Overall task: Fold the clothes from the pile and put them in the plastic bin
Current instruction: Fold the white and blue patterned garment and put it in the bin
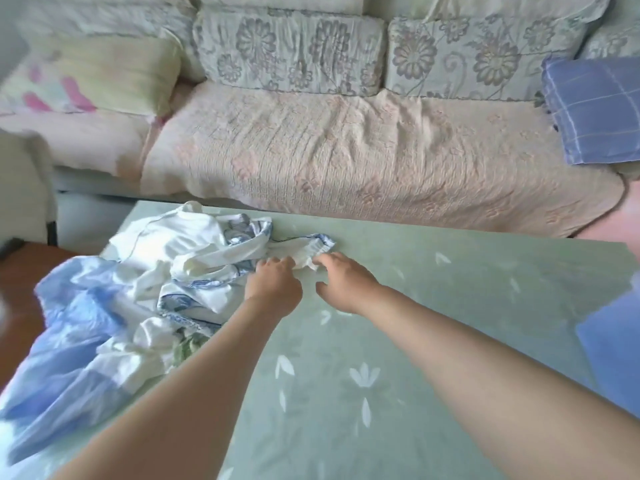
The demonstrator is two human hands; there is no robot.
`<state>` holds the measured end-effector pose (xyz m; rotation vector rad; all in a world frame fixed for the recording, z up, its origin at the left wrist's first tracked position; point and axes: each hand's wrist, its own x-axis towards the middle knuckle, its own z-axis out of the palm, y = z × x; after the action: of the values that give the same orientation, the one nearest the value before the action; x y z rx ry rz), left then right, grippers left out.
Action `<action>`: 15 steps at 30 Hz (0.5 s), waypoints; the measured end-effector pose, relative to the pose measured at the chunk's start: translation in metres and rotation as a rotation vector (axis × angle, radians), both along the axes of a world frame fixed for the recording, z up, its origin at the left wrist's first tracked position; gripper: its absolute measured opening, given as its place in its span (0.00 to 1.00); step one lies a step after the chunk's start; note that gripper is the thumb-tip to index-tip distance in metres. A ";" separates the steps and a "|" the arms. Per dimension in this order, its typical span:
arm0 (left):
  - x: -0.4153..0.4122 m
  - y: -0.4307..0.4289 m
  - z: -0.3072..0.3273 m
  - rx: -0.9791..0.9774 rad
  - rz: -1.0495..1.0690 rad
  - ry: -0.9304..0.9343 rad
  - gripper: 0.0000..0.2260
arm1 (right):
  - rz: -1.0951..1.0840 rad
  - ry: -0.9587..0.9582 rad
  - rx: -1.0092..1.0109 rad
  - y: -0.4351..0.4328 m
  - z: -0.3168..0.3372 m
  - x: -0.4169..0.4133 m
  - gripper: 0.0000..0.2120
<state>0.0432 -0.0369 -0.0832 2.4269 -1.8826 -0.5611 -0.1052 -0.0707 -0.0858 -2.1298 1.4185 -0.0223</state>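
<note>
A loose pile of clothes point(145, 289) lies on the left part of the green table point(433, 306): white pieces, light blue fabric and blue-patterned trim. One white garment with a blue-edged gathered hem point(311, 245) stretches out of the pile to the right. My left hand point(273, 284) and my right hand point(341, 282) both reach to that garment, and their fingertips pinch its white edge close together. The frame is blurred. No plastic bin shows in view.
Behind the table stands a sofa point(346, 150) with a quilted beige cover, floral cushions point(291, 50) and a blue checked cloth point(595, 105) at its right end. A blue object point(613, 341) sits at the table's right edge. Brown floor point(17, 282) shows left.
</note>
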 end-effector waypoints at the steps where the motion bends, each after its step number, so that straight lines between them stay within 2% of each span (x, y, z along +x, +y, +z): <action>1: 0.024 0.002 -0.012 -0.012 -0.001 -0.052 0.21 | 0.023 -0.004 0.009 -0.001 -0.012 0.024 0.27; 4: 0.092 0.005 -0.046 -0.064 0.026 -0.190 0.29 | 0.109 -0.006 -0.008 -0.003 -0.046 0.089 0.35; 6: 0.128 0.006 -0.067 -0.091 0.095 -0.206 0.33 | 0.148 -0.018 -0.047 -0.005 -0.066 0.125 0.43; 9: 0.162 0.008 -0.088 -0.211 0.148 -0.222 0.31 | 0.206 -0.033 -0.140 -0.010 -0.088 0.166 0.49; 13: 0.177 0.006 -0.106 -0.319 0.162 -0.362 0.22 | 0.242 0.025 -0.175 -0.021 -0.101 0.187 0.47; 15: 0.176 0.007 -0.112 -0.378 0.138 -0.445 0.14 | 0.240 0.023 -0.228 -0.026 -0.107 0.187 0.38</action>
<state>0.2188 -0.0301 -0.1956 2.5252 -1.7189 0.3426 0.0814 -0.0971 -0.1926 -2.4828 1.2114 -0.0706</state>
